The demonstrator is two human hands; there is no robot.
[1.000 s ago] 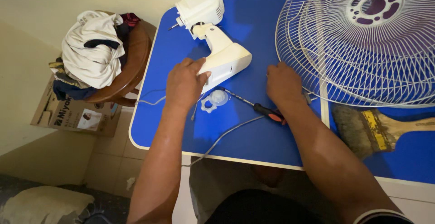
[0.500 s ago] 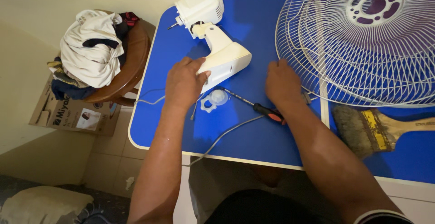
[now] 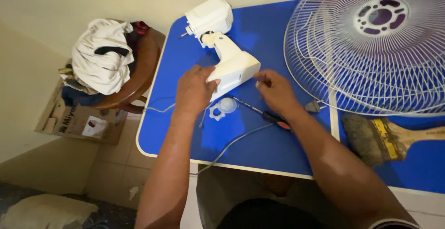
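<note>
Left hand (image 3: 193, 90) fingers clamp white plastic fan body (image 3: 221, 48) on blue worktop (image 3: 259, 141); right hand (image 3: 276, 92) fingers pinched narrow at its base edge, better kept steady

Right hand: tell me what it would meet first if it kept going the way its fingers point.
The right hand points up and left, fingertips at the end of the white fan body. Going on, it would likely meet that body at once; whether it already touches is unclear.
</note>
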